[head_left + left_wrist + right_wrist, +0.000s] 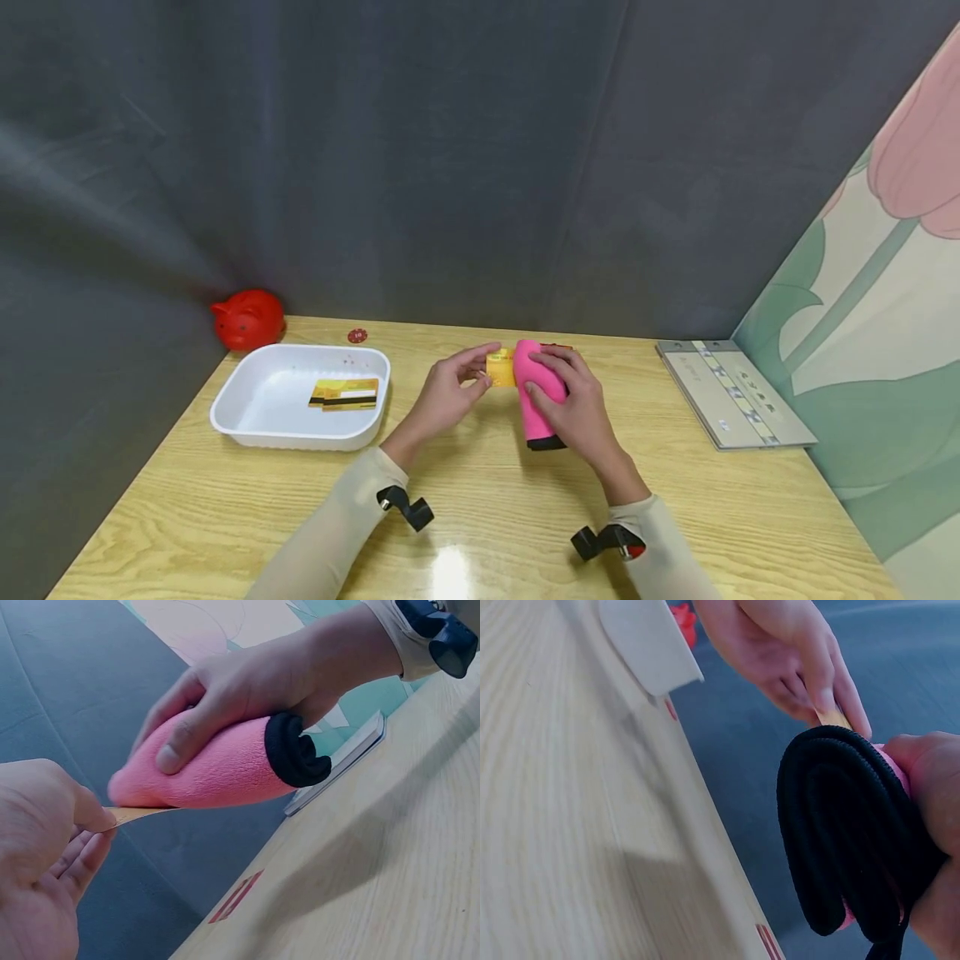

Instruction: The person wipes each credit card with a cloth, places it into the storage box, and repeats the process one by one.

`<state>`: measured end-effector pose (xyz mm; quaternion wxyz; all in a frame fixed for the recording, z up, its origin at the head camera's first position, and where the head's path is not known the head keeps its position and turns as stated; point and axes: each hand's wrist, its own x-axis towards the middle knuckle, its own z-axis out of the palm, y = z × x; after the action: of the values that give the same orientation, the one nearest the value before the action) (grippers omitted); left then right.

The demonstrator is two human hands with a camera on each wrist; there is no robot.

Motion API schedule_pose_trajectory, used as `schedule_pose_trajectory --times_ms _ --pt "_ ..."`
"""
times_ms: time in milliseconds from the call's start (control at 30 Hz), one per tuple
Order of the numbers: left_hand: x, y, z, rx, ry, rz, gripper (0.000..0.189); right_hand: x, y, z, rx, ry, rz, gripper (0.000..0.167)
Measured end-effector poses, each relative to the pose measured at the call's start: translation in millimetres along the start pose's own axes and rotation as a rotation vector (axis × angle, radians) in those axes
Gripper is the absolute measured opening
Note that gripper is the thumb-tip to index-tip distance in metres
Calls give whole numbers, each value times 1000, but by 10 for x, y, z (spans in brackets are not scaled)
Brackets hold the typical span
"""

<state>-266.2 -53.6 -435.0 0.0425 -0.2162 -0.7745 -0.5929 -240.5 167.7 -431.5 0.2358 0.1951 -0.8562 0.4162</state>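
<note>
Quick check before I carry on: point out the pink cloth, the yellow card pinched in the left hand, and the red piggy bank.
Pink cloth (225, 769): left wrist view, on its rolled side.
Yellow card (501, 368): head view, on its exposed face.
Red piggy bank (252, 322): head view, on its body.

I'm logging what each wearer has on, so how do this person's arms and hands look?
Left hand and right hand are without gloves. Both long sleeves are plain pale cream, ending at the wrists. Each wrist carries a small, blocky black camera; the right one's mount shows a red patch. I see no cables.
</note>
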Motion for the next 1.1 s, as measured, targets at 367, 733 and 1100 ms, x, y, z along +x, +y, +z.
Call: schedule_pose_trajectory --times_ms 367,733,1100 --pt "22 45 -149 -4 68 1 45 44 223 -236 -28 52 135 45" --pt "19 15 -186 -16 8 13 41 52 212 -324 -18 31 175 47" --pt "11 21 -193 -50 9 -4 40 45 226 -342 -29 29 177 47"
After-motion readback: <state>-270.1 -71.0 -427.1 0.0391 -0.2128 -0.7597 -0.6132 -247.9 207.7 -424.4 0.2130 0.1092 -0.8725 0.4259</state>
